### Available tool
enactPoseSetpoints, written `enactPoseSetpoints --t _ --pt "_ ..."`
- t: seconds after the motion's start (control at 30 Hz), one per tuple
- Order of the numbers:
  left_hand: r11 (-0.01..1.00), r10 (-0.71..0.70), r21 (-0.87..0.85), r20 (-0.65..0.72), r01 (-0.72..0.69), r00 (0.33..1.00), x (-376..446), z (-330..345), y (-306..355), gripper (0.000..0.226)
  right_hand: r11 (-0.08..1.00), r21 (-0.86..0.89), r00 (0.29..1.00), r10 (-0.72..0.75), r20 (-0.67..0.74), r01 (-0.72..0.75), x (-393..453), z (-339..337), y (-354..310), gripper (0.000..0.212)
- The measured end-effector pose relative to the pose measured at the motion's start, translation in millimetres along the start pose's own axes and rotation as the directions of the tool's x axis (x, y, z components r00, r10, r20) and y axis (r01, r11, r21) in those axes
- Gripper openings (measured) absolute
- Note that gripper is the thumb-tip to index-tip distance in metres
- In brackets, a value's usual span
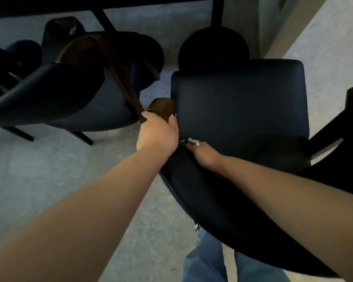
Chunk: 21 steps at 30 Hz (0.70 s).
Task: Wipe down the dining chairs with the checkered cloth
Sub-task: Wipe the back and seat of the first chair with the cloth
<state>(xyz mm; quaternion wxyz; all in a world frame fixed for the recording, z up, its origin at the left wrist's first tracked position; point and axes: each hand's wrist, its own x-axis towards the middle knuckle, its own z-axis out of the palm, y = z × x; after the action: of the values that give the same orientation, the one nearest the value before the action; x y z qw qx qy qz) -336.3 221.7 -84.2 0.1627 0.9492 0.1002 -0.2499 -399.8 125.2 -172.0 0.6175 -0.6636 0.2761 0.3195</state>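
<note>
Left hand (pixel 157 131) curls round the brown wooden arm end (pixel 161 107) at the left edge of the near dining chair (pixel 240 110), steadying it. Right hand (pixel 204 153) rests on the backrest top with fingers curled over a small bunch of checkered cloth (pixel 190 141), only its tip showing beyond the fingertips. Judged soft, light and limp, the cloth is best bunched in the palm. The padded seat looks smooth; the chair is stiff, probably fairly heavy.

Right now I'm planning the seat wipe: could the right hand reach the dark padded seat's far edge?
Probably yes: the right hand already rests at the dark padded seat, whose surface lies bare ahead.
</note>
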Motion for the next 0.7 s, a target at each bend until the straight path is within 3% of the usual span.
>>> enactPoseSetpoints --t 0.17,0.27,0.33,0.47,0.53,0.6,0.63,0.7 --pt "1.0 -0.006 -0.01 0.009 0.006 1.0 -0.8 0.4 0.1 0.082 0.979 -0.087 0.983 -0.184 -0.006 0.183 -39.5 -0.6 -15.5 0.025" --pt "1.0 0.005 0.0 0.015 -0.005 1.0 -0.1 -0.7 -0.4 0.082 0.925 -0.136 0.935 -0.353 0.039 0.355 -74.2 2.5 -19.7 0.028" --pt "1.0 0.01 0.0 0.029 -0.01 1.0 0.7 -1.2 -1.3 0.082 0.879 -0.105 0.885 -0.457 0.087 0.465 -102.3 3.2 -18.6 0.041" --pt "1.0 -0.001 -0.013 0.039 0.002 0.999 0.1 -1.9 0.0 0.08 0.785 -0.223 0.811 -0.523 0.262 0.578 -145.0 -12.4 3.9 0.046" --pt "1.0 -0.003 -0.006 0.029 0.003 1.0 -0.5 -1.5 1.0 0.079 0.864 0.012 0.835 -0.491 0.248 0.504 -156.9 -26.5 4.3 0.036" --pt "1.0 -0.004 -0.013 0.025 0.004 1.0 -0.9 -1.2 1.6 0.079 0.893 0.215 0.907 -0.417 0.068 0.394 -149.2 -43.1 3.4 0.026" --pt "1.0 -0.005 -0.02 0.024 0.005 1.0 -0.6 -0.9 1.5 0.079 0.92 0.144 0.931 -0.362 -0.04 0.364 -135.2 -52.2 3.5 0.022" --pt "0.999 -0.009 -0.031 0.017 0.01 1.0 0.6 0.0 1.0 0.079 0.961 -0.184 0.951 -0.242 -0.194 0.207 -96.8 -69.8 3.2 0.013"
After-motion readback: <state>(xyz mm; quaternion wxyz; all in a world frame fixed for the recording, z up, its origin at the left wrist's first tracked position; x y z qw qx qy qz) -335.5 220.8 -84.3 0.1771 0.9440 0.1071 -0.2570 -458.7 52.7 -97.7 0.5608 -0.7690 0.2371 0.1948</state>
